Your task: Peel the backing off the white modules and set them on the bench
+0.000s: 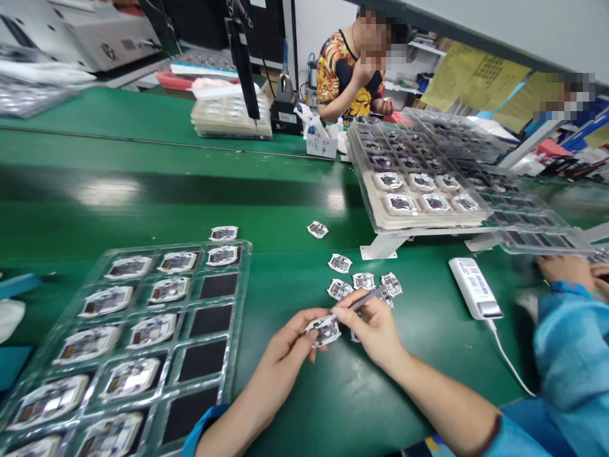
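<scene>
Between thumb and fingers, my left hand (pixel 294 339) holds a small white-framed electronic module (pixel 324 331) above the green bench. My right hand (pixel 373 327) is closed around slim grey tweezers (pixel 364 298), whose tip rests at the module's upper side. Just beyond my right hand lie several loose modules of the same kind, one of them (pixel 363 281) close to my fingers. To the left of my left hand is a clear plastic tray (pixel 242 285) with modules in its left and middle columns. Dark pads show in most pockets of its right column.
Stacked trays (pixel 380 219) of modules stand on a white rack (pixel 380 246) at the back right. A white device (pixel 474 289) with a cable lies right of my hands. A co-worker's blue sleeve (pixel 571 343) is at the right edge. A black electric screwdriver (pixel 242 70) hangs beyond the bench.
</scene>
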A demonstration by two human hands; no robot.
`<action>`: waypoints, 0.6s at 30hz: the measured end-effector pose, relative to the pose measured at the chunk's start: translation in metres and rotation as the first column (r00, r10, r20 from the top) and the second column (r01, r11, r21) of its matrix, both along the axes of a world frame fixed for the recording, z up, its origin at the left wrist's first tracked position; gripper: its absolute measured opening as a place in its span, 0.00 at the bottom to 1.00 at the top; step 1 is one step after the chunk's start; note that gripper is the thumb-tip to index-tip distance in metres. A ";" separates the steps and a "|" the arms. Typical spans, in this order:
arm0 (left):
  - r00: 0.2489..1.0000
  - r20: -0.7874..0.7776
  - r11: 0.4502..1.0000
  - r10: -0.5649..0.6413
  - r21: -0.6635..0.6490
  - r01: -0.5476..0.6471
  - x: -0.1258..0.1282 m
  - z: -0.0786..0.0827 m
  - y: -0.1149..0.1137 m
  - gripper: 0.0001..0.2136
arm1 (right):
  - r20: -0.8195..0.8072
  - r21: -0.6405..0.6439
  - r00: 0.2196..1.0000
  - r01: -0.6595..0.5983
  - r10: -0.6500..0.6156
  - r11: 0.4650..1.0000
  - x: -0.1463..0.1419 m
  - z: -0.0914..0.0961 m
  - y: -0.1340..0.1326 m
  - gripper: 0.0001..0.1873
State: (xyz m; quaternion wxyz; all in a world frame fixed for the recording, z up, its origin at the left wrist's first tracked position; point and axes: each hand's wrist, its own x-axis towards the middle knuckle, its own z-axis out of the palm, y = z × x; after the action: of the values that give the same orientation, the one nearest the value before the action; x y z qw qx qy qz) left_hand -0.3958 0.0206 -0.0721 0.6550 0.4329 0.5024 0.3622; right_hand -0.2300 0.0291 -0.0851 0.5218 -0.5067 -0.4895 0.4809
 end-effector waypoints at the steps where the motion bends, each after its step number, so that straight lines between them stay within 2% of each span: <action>1: 1.000 0.002 1.000 -0.009 0.005 0.009 -0.001 -0.001 0.000 0.11 | -0.016 0.000 1.000 -0.004 0.004 1.000 0.000 0.000 0.000 0.09; 9: 0.998 0.010 0.998 -0.061 0.010 0.061 -0.004 -0.005 0.000 0.13 | -0.063 -0.006 0.998 -0.017 0.016 1.000 0.001 0.002 0.001 0.11; 18: 0.996 -0.014 0.996 -0.083 0.017 0.084 -0.007 0.003 0.003 0.13 | -0.054 0.010 0.998 -0.031 0.032 0.999 0.002 0.003 0.001 0.12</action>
State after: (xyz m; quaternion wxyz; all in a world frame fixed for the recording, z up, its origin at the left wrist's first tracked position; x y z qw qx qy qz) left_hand -0.4029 0.0236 -0.0692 0.6623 0.4618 0.4850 0.3360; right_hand -0.2278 0.0298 -0.0824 0.5296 -0.4833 -0.4854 0.5004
